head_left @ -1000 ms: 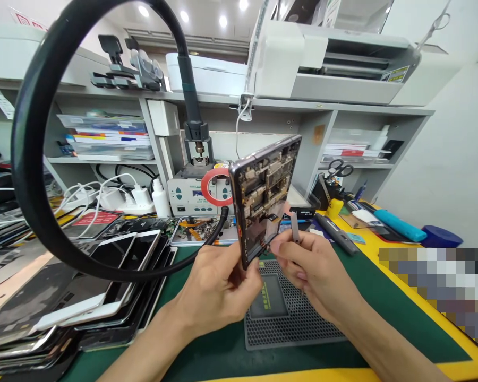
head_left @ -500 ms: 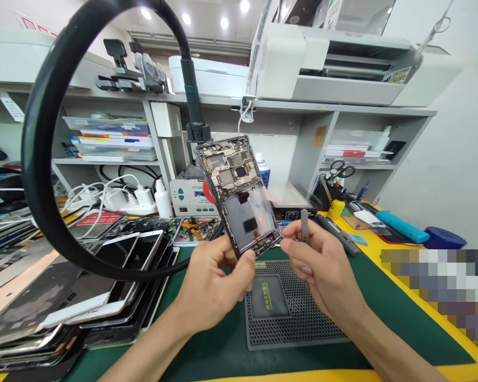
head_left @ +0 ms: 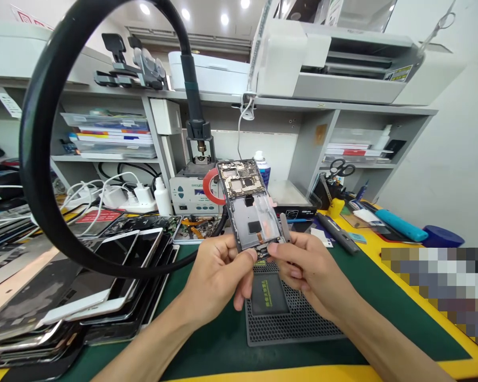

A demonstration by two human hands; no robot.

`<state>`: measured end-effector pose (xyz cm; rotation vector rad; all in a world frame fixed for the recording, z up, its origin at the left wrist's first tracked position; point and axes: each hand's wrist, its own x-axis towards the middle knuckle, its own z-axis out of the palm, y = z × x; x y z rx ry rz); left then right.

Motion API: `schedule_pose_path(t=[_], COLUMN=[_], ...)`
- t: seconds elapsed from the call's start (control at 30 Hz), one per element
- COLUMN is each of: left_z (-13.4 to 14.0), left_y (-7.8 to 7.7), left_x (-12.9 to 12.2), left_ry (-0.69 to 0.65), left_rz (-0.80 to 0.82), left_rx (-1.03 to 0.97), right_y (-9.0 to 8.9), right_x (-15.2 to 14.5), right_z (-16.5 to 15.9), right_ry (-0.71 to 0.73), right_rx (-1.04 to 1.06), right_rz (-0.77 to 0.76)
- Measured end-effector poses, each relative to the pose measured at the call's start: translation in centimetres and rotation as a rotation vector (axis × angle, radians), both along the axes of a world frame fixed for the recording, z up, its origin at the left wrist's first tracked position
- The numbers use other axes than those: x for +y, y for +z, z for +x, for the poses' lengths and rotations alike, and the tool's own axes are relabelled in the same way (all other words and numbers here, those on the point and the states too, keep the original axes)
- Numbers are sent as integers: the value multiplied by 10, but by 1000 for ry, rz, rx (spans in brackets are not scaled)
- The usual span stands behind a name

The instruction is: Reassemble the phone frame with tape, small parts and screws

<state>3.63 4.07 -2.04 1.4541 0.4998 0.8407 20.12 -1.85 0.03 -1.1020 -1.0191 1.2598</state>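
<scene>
An opened phone (head_left: pixel 245 217) is held up tilted above the mat, its inside facing me. Board parts fill its upper half; a bare bay with a clear film strip (head_left: pixel 267 220) lies below. My left hand (head_left: pixel 219 281) grips the lower left edge, thumb on the front and fingers curled behind. My right hand (head_left: pixel 308 265) is closed at the lower right corner, its thumb pressed there. A flat grey metal pry tool (head_left: pixel 284 228) sticks up from between my right fingers, beside the phone's edge; its lower part is hidden.
Below lies a grey honeycomb pad (head_left: pixel 298 318) on a green mat (head_left: pixel 215 350). Stacked screens (head_left: pixel 123 270) stand at the left, under a thick black hose (head_left: pixel 35 159). Behind are a soldering station (head_left: pixel 193 193), a red tape roll (head_left: pixel 212 187) and a spray can (head_left: pixel 263 167).
The phone has come down slightly, moved right and turned more upright. My right hand has moved left and now touches its lower right corner, the pry tool still in its fingers.
</scene>
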Motion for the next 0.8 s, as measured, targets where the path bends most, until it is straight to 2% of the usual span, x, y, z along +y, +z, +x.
schedule_pose_path(t=[0.13, 0.23, 0.37, 0.5, 0.63, 0.73, 0.8], left_z=[0, -2, -5, -7, -8, -12, -14], left_y=[1, 1, 4, 8, 12, 16, 19], left_x=[0, 1, 6, 9, 11, 13, 15], left_ry=[-11, -75, -169, -176, -159, -138, -103], left_rz=[11, -52, -160, -142, -121, -84, -40], left_rx=[16, -18, -84, -54, 90, 107, 100], right_y=[-3, -2, 2, 2, 0, 3, 6], right_x=[2, 3, 2, 3, 4, 5, 8], right_z=[-2, -3, -3, -3, -1, 9, 21], right_ry=[-53, -73, -59, -39, -40, -22, -100], right_rx=[-35, -49, -22, -36, -161, -296, -345], right_rz=[-3, 0, -35, -35, 42, 135, 187])
